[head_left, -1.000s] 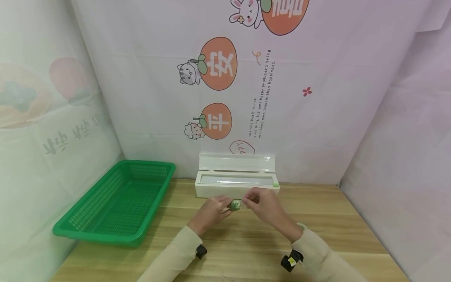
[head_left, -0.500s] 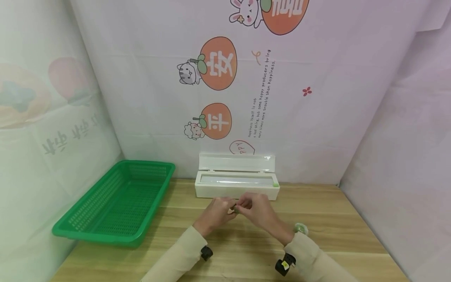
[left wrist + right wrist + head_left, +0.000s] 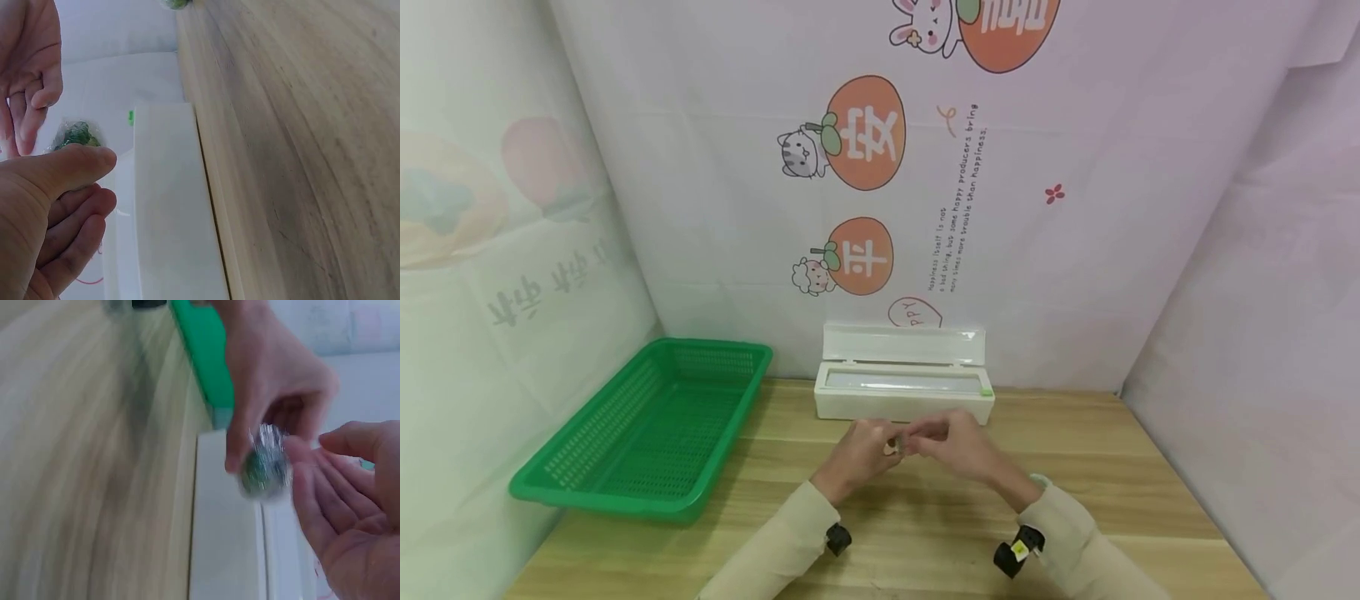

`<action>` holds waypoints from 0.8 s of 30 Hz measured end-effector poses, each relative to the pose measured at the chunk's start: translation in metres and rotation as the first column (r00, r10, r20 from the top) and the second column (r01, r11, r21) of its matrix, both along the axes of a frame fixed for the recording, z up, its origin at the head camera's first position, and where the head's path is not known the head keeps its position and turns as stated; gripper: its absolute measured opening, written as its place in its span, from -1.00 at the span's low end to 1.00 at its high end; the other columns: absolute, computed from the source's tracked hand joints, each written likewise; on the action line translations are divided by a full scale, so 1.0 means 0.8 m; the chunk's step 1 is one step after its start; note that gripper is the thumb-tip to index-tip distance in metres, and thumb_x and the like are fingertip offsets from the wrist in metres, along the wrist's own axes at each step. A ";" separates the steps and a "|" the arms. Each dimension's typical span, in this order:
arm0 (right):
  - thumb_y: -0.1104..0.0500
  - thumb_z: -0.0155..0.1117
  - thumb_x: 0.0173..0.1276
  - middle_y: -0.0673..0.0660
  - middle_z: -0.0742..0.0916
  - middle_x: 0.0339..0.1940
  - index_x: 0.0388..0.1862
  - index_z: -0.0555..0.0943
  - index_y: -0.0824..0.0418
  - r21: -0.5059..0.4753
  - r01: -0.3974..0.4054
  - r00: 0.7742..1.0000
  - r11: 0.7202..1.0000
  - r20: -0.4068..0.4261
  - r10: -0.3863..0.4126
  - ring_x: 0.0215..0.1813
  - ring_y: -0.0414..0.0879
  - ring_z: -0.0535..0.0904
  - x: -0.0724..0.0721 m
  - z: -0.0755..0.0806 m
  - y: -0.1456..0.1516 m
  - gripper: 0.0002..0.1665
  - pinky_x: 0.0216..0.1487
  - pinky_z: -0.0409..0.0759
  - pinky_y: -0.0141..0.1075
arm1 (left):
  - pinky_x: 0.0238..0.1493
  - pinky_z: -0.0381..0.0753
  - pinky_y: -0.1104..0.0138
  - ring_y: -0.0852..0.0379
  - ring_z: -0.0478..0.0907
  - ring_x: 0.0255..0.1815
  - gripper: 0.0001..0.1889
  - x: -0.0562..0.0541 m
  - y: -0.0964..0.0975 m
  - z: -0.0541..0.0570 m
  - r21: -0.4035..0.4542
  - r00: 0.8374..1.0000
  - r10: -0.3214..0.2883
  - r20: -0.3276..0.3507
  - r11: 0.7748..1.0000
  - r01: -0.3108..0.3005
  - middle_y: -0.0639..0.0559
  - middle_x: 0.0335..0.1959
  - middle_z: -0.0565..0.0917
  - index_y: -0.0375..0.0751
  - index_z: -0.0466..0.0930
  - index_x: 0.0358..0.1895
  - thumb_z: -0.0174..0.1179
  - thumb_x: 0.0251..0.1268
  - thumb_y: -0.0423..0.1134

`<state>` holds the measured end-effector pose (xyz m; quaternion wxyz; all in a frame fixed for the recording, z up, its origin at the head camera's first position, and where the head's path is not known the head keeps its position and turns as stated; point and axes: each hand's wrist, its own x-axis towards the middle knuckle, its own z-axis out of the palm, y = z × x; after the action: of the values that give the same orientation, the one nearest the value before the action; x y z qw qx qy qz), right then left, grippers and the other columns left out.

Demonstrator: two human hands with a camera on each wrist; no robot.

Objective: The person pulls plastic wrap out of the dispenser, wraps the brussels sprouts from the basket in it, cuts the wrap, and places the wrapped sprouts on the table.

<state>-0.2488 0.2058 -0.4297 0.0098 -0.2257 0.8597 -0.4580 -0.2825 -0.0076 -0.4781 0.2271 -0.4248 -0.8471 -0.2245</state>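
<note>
My left hand [image 3: 861,454] pinches a small green vegetable piece [image 3: 257,472] wrapped in crinkled clear film, above the table and in front of the white box. In the head view the piece is mostly covered by fingers. From the right comes my right hand [image 3: 961,447], its fingertips at the wrapped piece. Its fingers [image 3: 334,494] look fairly straight in the right wrist view, with the thumb apart from them; motion blur hides whether they touch the film. A white cling film dispenser [image 3: 904,407] stands behind both hands, lid [image 3: 904,345] raised.
A green plastic basket [image 3: 617,502] sits at the left of the wooden table [image 3: 1120,467]. Another wrapped green piece [image 3: 176,3] lies on the table to the right, mostly behind my right wrist in the head view. White printed cloth [image 3: 700,208] walls the back and sides.
My right hand moved left onto the wrapped piece, then drew back slightly to the right. My left hand turned the piece, so its green end no longer shows in the head view.
</note>
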 end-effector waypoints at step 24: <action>-0.12 0.59 0.30 0.09 0.85 -0.21 -0.04 0.77 0.21 -0.016 0.144 0.989 0.989 0.025 -0.143 -0.21 -0.17 0.78 -0.009 -0.038 0.013 -0.53 -0.17 0.78 -0.37 | 0.12 0.76 0.36 0.20 0.75 -0.01 -0.46 0.008 -0.014 -0.010 0.385 0.797 -0.212 0.566 0.922 -0.028 0.00 0.07 0.78 -0.17 0.68 0.21 0.55 0.24 -0.02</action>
<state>-0.2562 0.2158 -0.4604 -0.0150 -0.1580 0.8696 -0.4676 -0.2763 -0.0190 -0.4859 0.0138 -0.3224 -0.7942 -0.5150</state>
